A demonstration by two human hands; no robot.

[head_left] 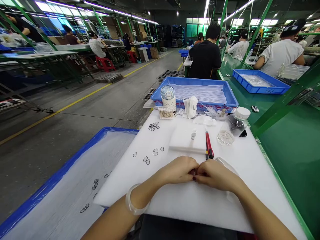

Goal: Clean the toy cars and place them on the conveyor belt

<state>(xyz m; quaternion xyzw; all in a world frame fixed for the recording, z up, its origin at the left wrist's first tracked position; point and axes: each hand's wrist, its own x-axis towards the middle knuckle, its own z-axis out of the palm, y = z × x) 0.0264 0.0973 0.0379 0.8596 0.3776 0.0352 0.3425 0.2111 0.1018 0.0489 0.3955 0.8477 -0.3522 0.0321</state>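
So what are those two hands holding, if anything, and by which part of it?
That can't be told: the left hand and the right hand meet with curled fingers, hiding whatever might be between them.

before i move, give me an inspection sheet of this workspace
surface: white sheet, looks flat
things: left hand and right hand meet at the fingertips, anything between them hidden; foam block and red knife just beyond; black rings to the left
clutter: swabs, tissue, cup, jar
hands: bare, grip unclear
cables: nothing seen on the sheet; white cords overhead
surroundings: blue tray at left, person in black ahead
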